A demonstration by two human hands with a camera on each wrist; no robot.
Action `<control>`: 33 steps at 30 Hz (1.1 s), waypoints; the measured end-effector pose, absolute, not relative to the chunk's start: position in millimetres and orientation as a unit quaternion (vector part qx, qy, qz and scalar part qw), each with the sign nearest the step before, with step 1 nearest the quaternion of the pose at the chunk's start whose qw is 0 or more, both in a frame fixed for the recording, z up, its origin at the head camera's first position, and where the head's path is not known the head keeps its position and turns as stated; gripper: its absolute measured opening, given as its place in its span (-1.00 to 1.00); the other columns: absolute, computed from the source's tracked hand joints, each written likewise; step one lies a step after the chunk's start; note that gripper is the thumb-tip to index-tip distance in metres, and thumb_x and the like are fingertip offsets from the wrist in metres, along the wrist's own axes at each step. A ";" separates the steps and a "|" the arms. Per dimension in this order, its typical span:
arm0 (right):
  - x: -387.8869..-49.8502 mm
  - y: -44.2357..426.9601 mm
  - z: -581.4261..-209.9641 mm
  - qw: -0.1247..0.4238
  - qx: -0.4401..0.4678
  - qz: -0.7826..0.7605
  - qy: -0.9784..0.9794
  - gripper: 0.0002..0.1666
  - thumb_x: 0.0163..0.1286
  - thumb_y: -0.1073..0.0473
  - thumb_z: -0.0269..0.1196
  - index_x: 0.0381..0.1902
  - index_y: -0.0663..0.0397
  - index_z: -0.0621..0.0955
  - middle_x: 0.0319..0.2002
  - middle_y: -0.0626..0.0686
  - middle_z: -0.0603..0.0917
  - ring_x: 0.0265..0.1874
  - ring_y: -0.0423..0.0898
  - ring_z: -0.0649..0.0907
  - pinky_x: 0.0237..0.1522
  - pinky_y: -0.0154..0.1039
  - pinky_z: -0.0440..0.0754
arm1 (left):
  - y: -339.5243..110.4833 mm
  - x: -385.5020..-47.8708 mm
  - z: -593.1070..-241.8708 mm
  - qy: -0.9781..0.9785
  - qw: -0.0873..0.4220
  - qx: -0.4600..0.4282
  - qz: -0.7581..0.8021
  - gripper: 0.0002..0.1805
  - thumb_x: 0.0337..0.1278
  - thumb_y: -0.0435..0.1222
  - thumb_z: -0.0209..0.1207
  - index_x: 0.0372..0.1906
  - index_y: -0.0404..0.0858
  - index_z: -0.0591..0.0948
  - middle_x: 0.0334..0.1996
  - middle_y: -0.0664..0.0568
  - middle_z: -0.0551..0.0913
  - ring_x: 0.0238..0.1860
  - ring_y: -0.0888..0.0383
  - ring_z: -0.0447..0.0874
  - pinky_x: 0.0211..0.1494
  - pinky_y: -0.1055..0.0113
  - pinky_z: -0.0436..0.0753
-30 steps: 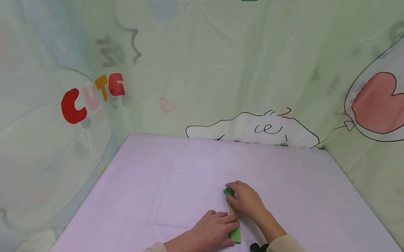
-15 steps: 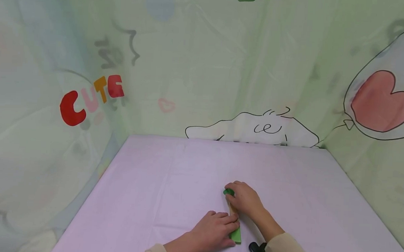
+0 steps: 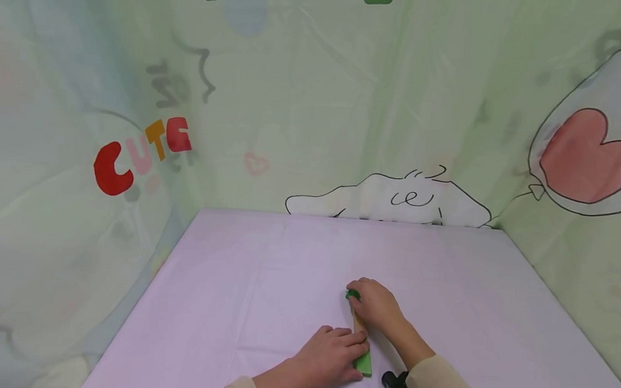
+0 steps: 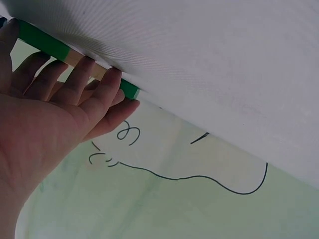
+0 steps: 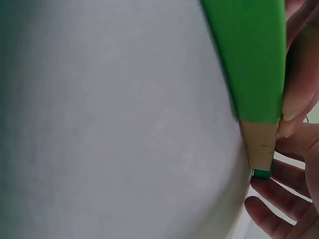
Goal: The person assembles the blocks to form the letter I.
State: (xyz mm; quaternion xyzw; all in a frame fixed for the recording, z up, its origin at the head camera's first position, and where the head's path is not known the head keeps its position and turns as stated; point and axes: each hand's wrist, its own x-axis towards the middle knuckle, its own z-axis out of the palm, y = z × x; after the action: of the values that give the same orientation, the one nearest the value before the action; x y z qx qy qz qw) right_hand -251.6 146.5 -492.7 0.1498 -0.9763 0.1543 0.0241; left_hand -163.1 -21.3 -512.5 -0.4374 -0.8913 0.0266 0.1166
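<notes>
A narrow bar with green ends and a wood-coloured middle lies on the table, pointing away from me. Whether it is one piece or several in a row, I cannot tell. My left hand holds its near part, thumb by the near end and fingers across the middle. At the far end, my right hand pinches the darker green tip between thumb and fingers. In the left wrist view the bar runs along the fingers. The right wrist view shows its light green section and wood-coloured section close up.
A pale lilac cloth covers the table. Printed curtains stand along its back and sides. A black device sits by the right cuff.
</notes>
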 end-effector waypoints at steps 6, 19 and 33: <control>-252.9 149.7 -489.2 0.036 0.160 0.170 -0.972 -0.68 0.37 0.21 0.38 0.06 0.16 0.75 -0.02 0.13 0.78 0.04 0.12 0.74 0.14 0.09 0.66 | -21.2 -162.7 -511.3 -0.893 0.111 -0.435 0.028 -0.41 0.30 0.25 0.21 0.36 0.18 0.58 0.42 0.34 0.51 0.25 0.33 0.56 0.04 0.39 0.56; -249.8 165.5 -485.8 0.061 0.229 0.131 -0.963 -0.70 0.40 0.30 0.33 0.08 0.17 0.72 0.05 0.15 0.77 0.11 0.13 0.72 0.19 0.08 0.64 | -21.4 -163.1 -513.1 -0.891 0.125 -0.434 0.035 -0.41 0.27 0.27 0.23 0.33 0.19 0.60 0.39 0.35 0.54 0.23 0.33 0.59 0.02 0.39 0.57; -248.3 166.0 -485.2 0.033 0.243 0.088 -0.966 -0.67 0.40 0.30 0.35 0.11 0.12 0.72 0.13 0.14 0.75 0.18 0.13 0.70 0.21 0.05 0.64 | -21.3 -163.3 -511.8 -0.896 0.098 -0.432 0.024 -0.41 0.31 0.25 0.20 0.36 0.18 0.57 0.42 0.35 0.50 0.26 0.34 0.56 0.05 0.38 0.56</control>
State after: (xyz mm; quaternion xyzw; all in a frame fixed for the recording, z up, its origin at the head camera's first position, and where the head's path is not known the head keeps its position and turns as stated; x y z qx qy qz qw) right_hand -248.3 166.0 -485.2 0.2426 -0.9656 0.0878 0.0332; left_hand -163.3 -21.3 -511.8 -0.4322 -0.8962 0.0236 0.0976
